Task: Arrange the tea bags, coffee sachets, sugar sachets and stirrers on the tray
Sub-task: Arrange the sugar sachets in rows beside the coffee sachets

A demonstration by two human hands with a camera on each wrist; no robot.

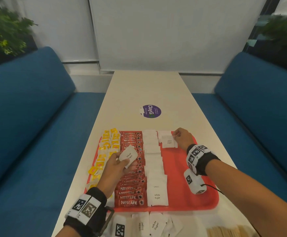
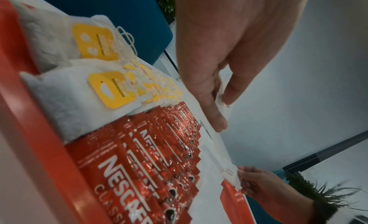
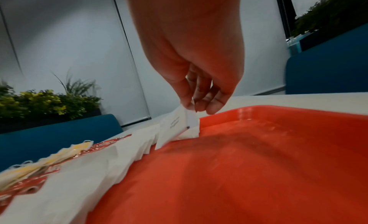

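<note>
Reading across the red tray [image 1: 206, 200] from its left rim, you have the tea bags [image 1: 105, 147] in a column against that rim, then the coffee sachets [image 1: 132, 170], then a full column of sugar sachets [image 1: 154, 168].

Your left hand [image 1: 115, 168] hovers above the coffee column, thumb and fingers pinching a spare sugar sachet [image 1: 128, 156] clear of the tray.

Right of the full sugar column, at the tray's far rim, a second column has barely started. Your right hand [image 1: 182, 138] pinches the right edge of the sachet [image 1: 169, 142] being laid there; its left end rests on the tray floor and its long axis runs across the tray.

So the open slot lies just nearer you than that sachet, and your right hand is the closer one; I judge the left-hand sachet must cross rightward over two columns.

Loose sugar sachets [image 1: 148, 224] and the stirrers [image 1: 224, 232] wait on the table off the tray's near rim.
</note>
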